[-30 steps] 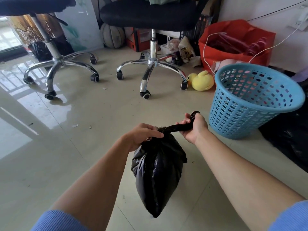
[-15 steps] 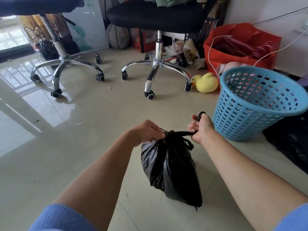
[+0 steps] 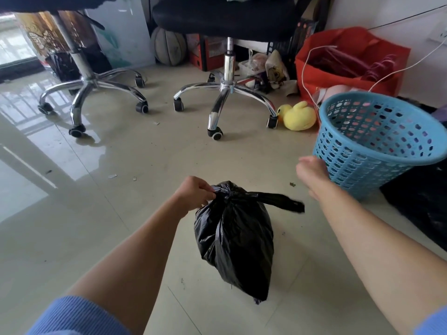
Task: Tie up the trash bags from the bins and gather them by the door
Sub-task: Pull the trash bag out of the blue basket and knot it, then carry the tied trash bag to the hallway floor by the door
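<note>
A small black trash bag hangs above the tiled floor, knotted at its top. My left hand pinches the left side of the knot and carries the bag. A loose black tail of the bag sticks out to the right, free of any hand. My right hand is off the bag, a little right of and beyond that tail, fingers loosely curled and holding nothing. Just past my right hand stands a light blue perforated bin with no bag in it.
Two office chairs on chrome wheeled bases stand ahead. A yellow plush duck lies left of the bin, a red fabric bag behind it. More black plastic lies at the right edge. Bare tiles stretch to the left.
My right hand has let go of the bag's tail and moved right, toward the blue bin. The bag now hangs from my left hand alone.
</note>
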